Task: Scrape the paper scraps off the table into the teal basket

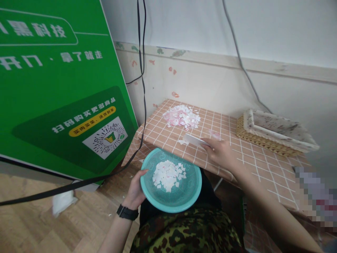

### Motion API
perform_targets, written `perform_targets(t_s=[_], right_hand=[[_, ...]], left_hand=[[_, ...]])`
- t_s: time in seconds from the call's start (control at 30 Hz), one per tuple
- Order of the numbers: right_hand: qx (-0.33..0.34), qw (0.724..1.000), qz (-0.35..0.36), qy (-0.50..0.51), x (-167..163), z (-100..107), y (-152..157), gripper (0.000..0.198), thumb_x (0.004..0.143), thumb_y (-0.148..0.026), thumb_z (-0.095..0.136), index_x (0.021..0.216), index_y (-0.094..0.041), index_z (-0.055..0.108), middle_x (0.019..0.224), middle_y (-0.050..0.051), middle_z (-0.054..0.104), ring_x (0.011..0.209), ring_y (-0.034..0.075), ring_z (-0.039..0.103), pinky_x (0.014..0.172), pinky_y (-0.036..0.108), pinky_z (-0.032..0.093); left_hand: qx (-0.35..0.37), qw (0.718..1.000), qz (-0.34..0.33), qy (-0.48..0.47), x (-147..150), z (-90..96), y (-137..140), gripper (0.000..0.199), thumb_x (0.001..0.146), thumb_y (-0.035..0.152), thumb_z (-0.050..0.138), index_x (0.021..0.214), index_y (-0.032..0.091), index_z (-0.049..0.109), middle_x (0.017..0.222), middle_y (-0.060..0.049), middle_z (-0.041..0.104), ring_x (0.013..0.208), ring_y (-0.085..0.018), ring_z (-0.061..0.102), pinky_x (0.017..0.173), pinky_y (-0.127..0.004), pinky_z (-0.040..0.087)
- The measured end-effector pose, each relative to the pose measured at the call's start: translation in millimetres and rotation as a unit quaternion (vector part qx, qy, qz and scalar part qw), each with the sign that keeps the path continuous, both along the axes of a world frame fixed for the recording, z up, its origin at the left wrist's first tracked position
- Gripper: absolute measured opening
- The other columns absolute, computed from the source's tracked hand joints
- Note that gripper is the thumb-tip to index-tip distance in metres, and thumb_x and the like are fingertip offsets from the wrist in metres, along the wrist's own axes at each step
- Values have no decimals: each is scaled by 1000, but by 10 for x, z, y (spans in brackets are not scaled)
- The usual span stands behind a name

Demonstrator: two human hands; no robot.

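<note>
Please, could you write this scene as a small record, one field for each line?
Left hand: grips the strainer by its rim
In strainer: mostly white scraps
Right hand: holds a flat white piece at the tablecloth
Pile: pink and white scraps, far side of tablecloth
Right on tablecloth: lined wicker basket
Left of tablecloth: green panel

Left hand [136, 189] partly hidden behind teal basket [171, 209], green panel [79, 73] (lettering [43, 30] too) cut off at left
</note>
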State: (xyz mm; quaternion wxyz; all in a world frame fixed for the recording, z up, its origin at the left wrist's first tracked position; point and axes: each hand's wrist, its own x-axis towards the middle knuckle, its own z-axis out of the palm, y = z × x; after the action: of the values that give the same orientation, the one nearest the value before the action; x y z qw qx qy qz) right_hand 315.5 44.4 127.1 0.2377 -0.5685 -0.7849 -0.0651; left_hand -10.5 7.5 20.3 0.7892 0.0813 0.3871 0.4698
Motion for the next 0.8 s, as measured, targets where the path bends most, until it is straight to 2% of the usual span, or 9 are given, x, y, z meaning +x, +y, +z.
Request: perform_targets(t_s=[0.1, 0.2, 0.3, 0.57, 0.8], right_hand=[[-10, 1000, -19, -21, 103, 60, 38, 26, 88, -27, 49, 104, -19, 68, 71, 5, 72, 56, 17, 63, 53, 26, 41], [11, 999, -36, -25, 153, 102, 20, 27, 87, -29, 50, 104, -18, 69, 71, 6, 72, 57, 18, 64, 53, 26, 42], [20, 999, -21, -18, 109, 108, -40, 27, 88, -28, 50, 104, -19, 69, 72, 5, 72, 55, 16, 63, 53, 25, 41], [-21, 1000, 13, -11, -78, 106, -78, 28, 88, -25, 47, 107, -21, 68, 80, 5, 73, 59, 16, 64, 56, 26, 43], [-48, 998, 25, -33, -84, 177, -37, 29, 89, -25, 46, 108, -20, 67, 73, 4, 72, 57, 16, 62, 55, 26, 41]], left_hand=[[1, 1000, 0, -4, -1, -9, 1, 15, 78, 19, 59, 83, 9, 70, 76, -11, 75, 71, -25, 70, 75, -38, 56], [-3, 1000, -1, -2, 0, -9, 4, 16, 78, 20, 59, 84, 9, 70, 76, -11, 75, 73, -26, 70, 75, -39, 56], [-2, 1000, -4, -4, 3, -15, 5, 18, 78, 20, 59, 87, 9, 70, 78, -11, 75, 75, -26, 71, 76, -40, 56], [1, 1000, -8, -17, 0, -58, 6, 15, 76, 18, 61, 84, 9, 70, 77, -11, 75, 71, -26, 71, 75, -39, 56], [6, 1000, -9, -17, 8, -29, 4, 17, 77, 19, 61, 88, 9, 69, 80, -12, 75, 73, -26, 71, 76, -40, 56]])
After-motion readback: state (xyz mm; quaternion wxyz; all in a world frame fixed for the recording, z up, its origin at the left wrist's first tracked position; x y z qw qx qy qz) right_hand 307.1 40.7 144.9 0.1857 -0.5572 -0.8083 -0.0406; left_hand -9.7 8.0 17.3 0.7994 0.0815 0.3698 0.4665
